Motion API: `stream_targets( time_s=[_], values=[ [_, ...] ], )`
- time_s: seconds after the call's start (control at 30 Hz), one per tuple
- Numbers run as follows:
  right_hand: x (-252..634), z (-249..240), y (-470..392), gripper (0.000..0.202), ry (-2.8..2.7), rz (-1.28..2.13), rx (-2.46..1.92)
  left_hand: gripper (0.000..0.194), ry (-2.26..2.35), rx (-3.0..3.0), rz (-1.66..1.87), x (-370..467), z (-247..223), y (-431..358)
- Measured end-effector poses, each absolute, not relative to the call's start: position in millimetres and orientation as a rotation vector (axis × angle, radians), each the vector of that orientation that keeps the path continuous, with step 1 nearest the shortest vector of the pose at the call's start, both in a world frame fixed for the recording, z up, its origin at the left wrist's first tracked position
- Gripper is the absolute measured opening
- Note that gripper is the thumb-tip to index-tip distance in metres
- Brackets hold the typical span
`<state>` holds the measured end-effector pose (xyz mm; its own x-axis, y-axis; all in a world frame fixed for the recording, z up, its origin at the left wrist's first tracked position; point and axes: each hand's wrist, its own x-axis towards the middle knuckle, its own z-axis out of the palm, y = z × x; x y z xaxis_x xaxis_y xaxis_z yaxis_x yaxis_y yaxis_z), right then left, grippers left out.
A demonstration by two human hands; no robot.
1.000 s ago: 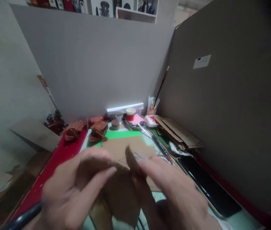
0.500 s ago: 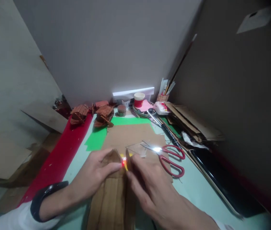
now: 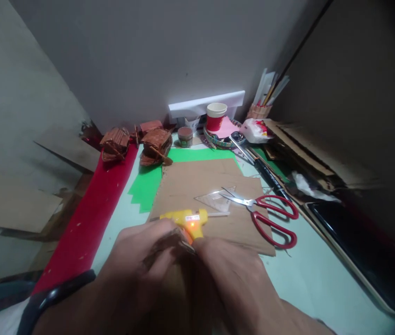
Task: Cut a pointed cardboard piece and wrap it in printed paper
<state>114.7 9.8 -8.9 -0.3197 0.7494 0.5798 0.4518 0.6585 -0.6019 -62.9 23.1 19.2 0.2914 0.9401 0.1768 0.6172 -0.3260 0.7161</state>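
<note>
Both hands meet low in the middle, over a brown cardboard piece (image 3: 178, 298) that lies in shadow. My left hand (image 3: 138, 265) pinches a folded brown cardboard edge between thumb and fingers. Close on its right, my right hand (image 3: 235, 279) has its fingers closed at the same cardboard, blurred and partly hidden. Just beyond the fingers lies a yellow glue gun (image 3: 183, 217) with a small orange light and a clear stick at its right end. Red-handled scissors (image 3: 251, 204) rest partly open on a flat cardboard sheet (image 3: 180, 184), beside a clear set square (image 3: 214, 199).
Brown model boats (image 3: 155, 144) stand at the back left, near a small jar (image 3: 185, 137) and a red and white cup (image 3: 216, 117). Stacked cardboard (image 3: 302, 153), a black marker (image 3: 270, 179) and a black flat device (image 3: 351, 246) line the right side. Green paper (image 3: 146, 186) lies beneath the sheet.
The view has shifted, and the hands with the cardboard appear lower and closer together. The glue gun, mostly hidden before, now shows beyond the fingers.
</note>
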Motion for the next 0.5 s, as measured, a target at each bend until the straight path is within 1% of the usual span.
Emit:
stream_targets(
  time_s=[0.07,0.2,0.27,0.37,0.5],
  values=[
    [116,-7,8,0.015,-2.012,0.413,-0.953,0.022,1.352,2.081,0.810,-64,18,23],
    [122,-8,5,0.008,-2.040,0.474,-0.891,0.024,1.294,2.159,0.816,-67,20,21],
    [124,-7,3,0.010,-2.033,0.471,-0.863,0.024,1.264,2.183,0.811,-69,23,20],
    [125,-2,2,0.022,-2.038,0.404,-0.840,0.019,1.224,2.221,0.787,-72,27,18],
    [123,-1,3,0.034,-2.052,0.218,-0.832,0.020,1.189,2.241,0.748,-77,29,15]
  ],
)
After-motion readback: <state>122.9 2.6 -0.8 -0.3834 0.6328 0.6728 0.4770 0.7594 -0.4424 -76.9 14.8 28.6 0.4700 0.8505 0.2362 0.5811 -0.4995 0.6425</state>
